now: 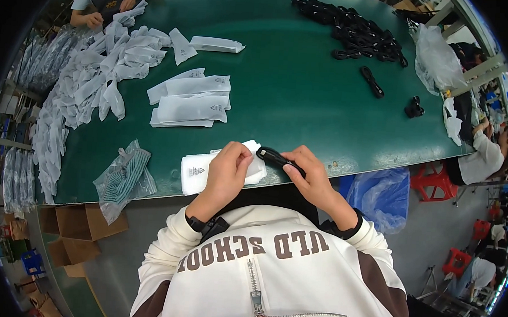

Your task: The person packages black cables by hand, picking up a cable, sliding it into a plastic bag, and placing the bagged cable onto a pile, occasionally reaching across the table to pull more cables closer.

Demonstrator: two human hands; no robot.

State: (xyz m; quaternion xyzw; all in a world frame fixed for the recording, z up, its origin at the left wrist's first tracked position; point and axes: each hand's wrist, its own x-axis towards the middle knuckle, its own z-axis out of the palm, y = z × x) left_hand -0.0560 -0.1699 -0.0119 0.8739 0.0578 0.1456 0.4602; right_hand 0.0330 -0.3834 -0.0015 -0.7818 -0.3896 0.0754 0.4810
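Note:
A bundled black cable is gripped in my right hand, thumb on top, its looped end pointing left. My left hand pinches the edge of a white translucent bag, its thumb and forefinger pressed together. That bag lies over a flat stack of white bags at the table's near edge. The cable's left end is right beside the bag's edge; whether it is inside I cannot make out. Beyond my left hand, several white bags lie overlapped, some of them looking filled.
A large heap of white bags covers the left of the green table. Black cables are piled far right, with two loose bundles nearer. A clear bag with grey-green contents sits near left. A co-worker stands at the far left.

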